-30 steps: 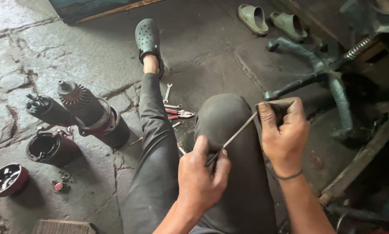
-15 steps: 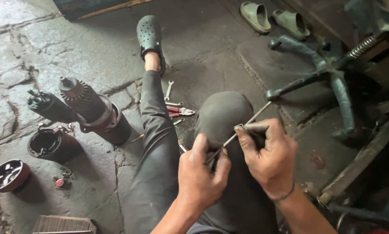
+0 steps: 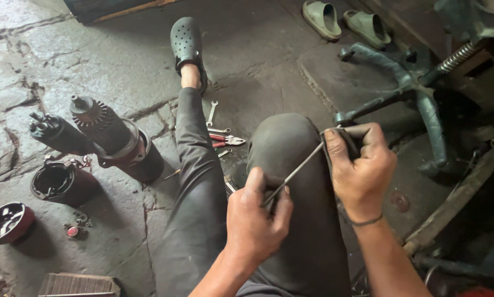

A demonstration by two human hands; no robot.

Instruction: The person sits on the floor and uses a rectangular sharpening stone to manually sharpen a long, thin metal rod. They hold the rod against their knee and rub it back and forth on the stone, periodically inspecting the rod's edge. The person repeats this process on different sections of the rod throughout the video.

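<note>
With the thin metal rod spanning above the raised knee, pinched at its lower end by the left hand and wrapped in a dark cloth by the closed right hand, a loosened grip risks the rod slipping onto the stone floor.
</note>
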